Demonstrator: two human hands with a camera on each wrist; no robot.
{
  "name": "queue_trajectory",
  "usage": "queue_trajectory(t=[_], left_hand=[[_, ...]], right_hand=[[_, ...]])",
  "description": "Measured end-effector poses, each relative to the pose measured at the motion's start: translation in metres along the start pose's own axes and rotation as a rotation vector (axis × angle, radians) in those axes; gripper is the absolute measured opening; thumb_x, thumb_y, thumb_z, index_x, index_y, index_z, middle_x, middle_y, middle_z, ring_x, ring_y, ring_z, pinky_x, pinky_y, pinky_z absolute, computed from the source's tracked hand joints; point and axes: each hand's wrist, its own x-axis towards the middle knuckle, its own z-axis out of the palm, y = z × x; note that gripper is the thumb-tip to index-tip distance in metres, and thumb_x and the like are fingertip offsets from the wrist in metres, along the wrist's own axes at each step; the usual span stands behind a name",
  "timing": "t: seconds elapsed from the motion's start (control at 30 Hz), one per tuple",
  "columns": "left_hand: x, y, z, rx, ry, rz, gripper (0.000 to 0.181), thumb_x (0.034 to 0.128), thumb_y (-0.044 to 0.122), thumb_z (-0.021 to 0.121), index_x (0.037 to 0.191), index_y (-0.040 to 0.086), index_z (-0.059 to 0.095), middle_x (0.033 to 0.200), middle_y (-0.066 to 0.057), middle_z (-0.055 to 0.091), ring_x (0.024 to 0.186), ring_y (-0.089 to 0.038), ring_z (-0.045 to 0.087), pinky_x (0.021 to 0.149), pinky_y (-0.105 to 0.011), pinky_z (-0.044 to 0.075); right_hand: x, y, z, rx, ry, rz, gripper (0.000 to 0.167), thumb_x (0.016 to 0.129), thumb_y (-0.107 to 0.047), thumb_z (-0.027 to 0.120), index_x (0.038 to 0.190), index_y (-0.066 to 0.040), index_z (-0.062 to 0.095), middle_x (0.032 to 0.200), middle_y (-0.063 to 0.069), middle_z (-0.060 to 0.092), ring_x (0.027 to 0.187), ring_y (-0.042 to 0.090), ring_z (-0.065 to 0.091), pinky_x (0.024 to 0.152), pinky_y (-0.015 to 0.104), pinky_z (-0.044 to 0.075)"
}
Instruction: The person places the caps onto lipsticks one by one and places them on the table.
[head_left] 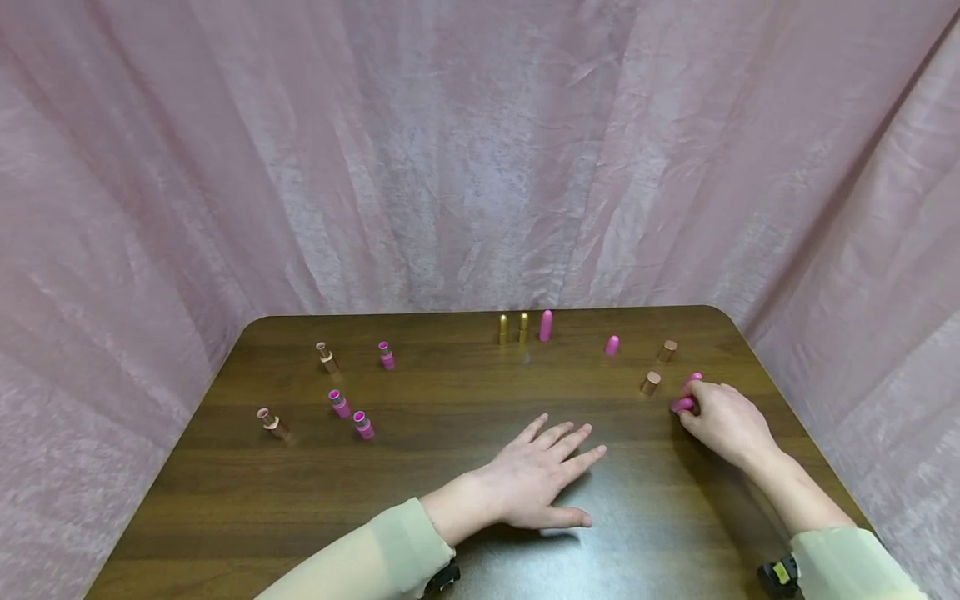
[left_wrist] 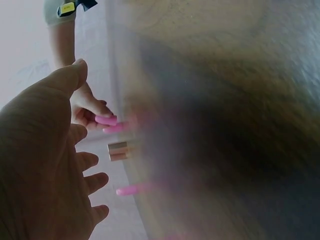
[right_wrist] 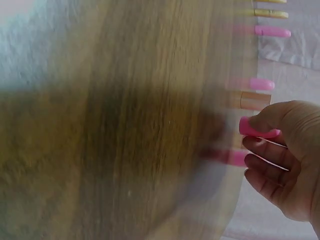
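My right hand pinches a pink lipstick cap between thumb and fingers, over the right side of the table. The held cap is tilted in the head view. Just beyond it is another pink cap, partly hidden by the hand. Two copper caps and a third pink cap stand to the left of this hand. My left hand is spread flat, palm down, over the middle of the table and holds nothing. Its fingers are straight in the left wrist view.
Two gold lipsticks and a capped pink lipstick stand at the back edge. On the left are several uncapped bases, pink ones and copper ones. A pink curtain hangs behind the wooden table.
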Motion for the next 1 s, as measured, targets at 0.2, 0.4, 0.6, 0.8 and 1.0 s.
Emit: queue_trajectory(t=[0.2, 0.4, 0.6, 0.8, 1.0], left_hand=[[-0.012, -0.011, -0.001, -0.01, 0.033, -0.014, 0.088, 0.0955, 0.079, 0.034, 0.165, 0.027, 0.018, 0.17, -0.005, 0.018, 0.154, -0.025, 0.02, 0.124, -0.052, 0.01], [-0.03, -0.025, -0.003, -0.044, 0.068, -0.036, 0.088, 0.0966, 0.077, 0.035, 0.166, 0.026, 0.015, 0.17, -0.005, 0.015, 0.155, -0.024, 0.017, 0.123, -0.055, 0.011], [-0.063, -0.045, -0.01, -0.143, 0.159, -0.091, 0.088, 0.0982, 0.068, 0.048, 0.166, 0.025, 0.013, 0.17, -0.003, 0.014, 0.155, -0.023, 0.015, 0.123, -0.054, 0.008], [-0.115, -0.069, -0.018, -0.236, 0.323, -0.217, 0.081, 0.0993, 0.058, 0.057, 0.164, 0.02, 0.026, 0.168, -0.003, 0.023, 0.154, -0.021, 0.021, 0.124, -0.05, 0.011], [-0.172, -0.094, -0.024, -0.327, 0.477, -0.471, 0.076, 0.0976, 0.048, 0.066, 0.161, 0.021, 0.035, 0.163, -0.001, 0.036, 0.15, -0.026, 0.031, 0.122, -0.051, 0.019]], right_hand=[[0.0, -0.015, 0.002, 0.044, 0.009, -0.037, 0.015, 0.079, -0.006, 0.071, 0.093, -0.012, 0.067, 0.075, -0.003, 0.06, 0.072, 0.022, 0.054, 0.065, 0.043, 0.044], [-0.005, -0.034, 0.008, 0.089, 0.045, -0.103, 0.018, 0.078, -0.002, 0.071, 0.093, -0.013, 0.069, 0.083, -0.004, 0.067, 0.077, 0.021, 0.059, 0.07, 0.044, 0.047], [-0.008, -0.057, 0.015, 0.105, 0.045, -0.151, 0.017, 0.081, -0.003, 0.073, 0.089, -0.018, 0.068, 0.088, -0.006, 0.069, 0.083, 0.02, 0.061, 0.073, 0.042, 0.047], [-0.01, -0.076, 0.023, 0.134, 0.088, -0.221, 0.021, 0.081, -0.004, 0.078, 0.097, -0.016, 0.073, 0.093, -0.006, 0.069, 0.096, 0.025, 0.06, 0.086, 0.043, 0.046], [-0.01, -0.091, 0.029, 0.201, 0.109, -0.253, 0.026, 0.08, -0.003, 0.081, 0.101, -0.017, 0.074, 0.098, -0.007, 0.07, 0.1, 0.022, 0.061, 0.09, 0.042, 0.046]])
